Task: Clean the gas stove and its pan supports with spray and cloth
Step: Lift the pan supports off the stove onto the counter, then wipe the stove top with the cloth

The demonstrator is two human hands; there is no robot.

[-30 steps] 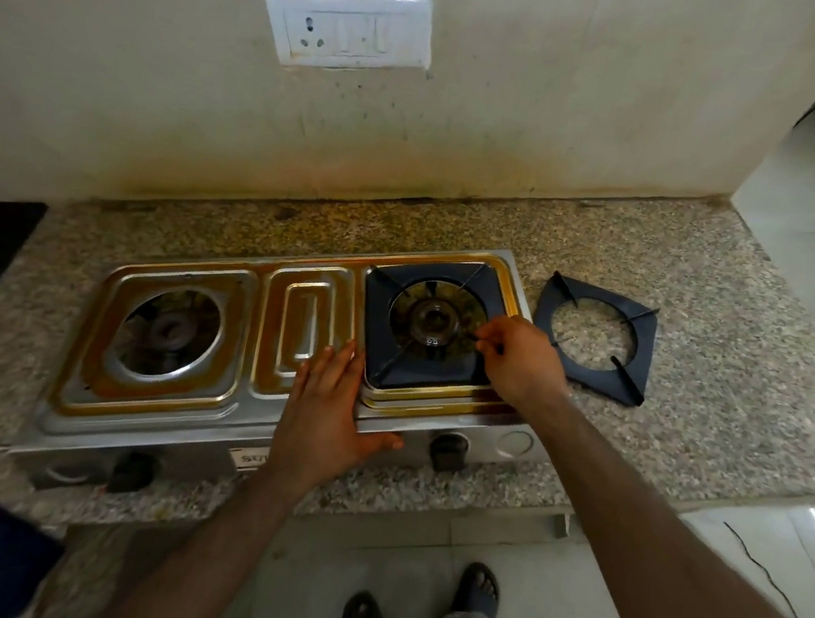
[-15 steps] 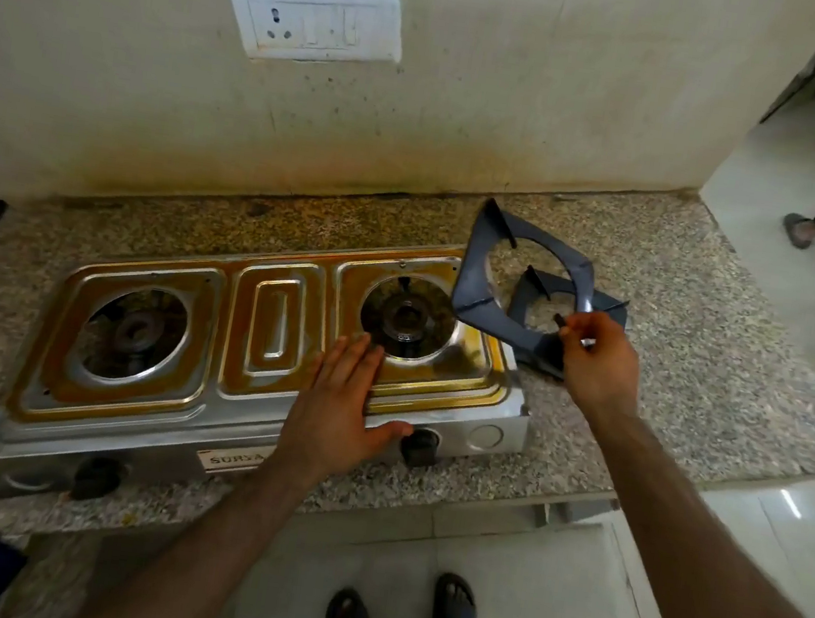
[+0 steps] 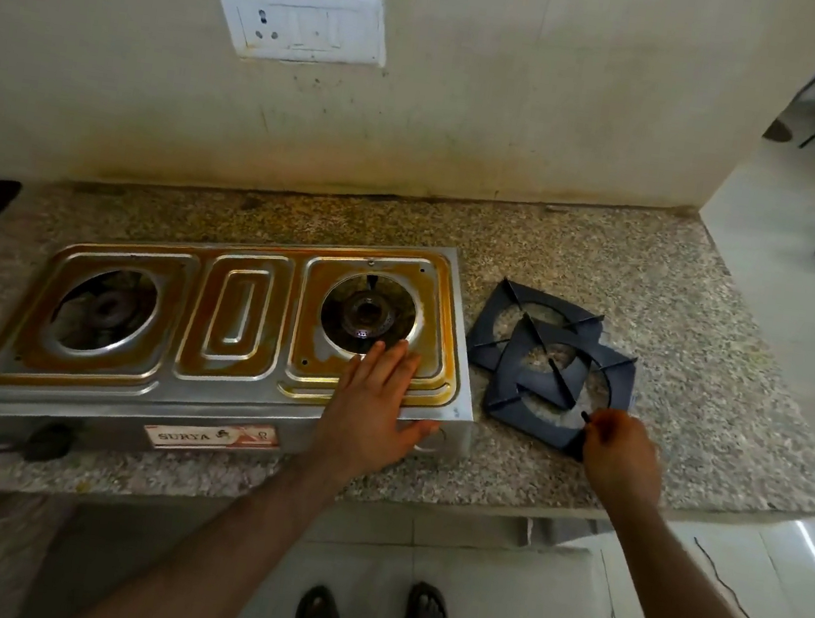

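A label on the front of the gas stove [image 3: 216,330] reads "SURYA". The stove sits along the counter's [image 3: 701,347] front edge, both burners bare. The left hand [image 3: 375,403] lies flat on the stove's front right corner, fingers straight. Two dark pan supports [image 3: 550,366] lie stacked near the counter's right end; the right hand [image 3: 622,454] pinches the upper one's near corner.
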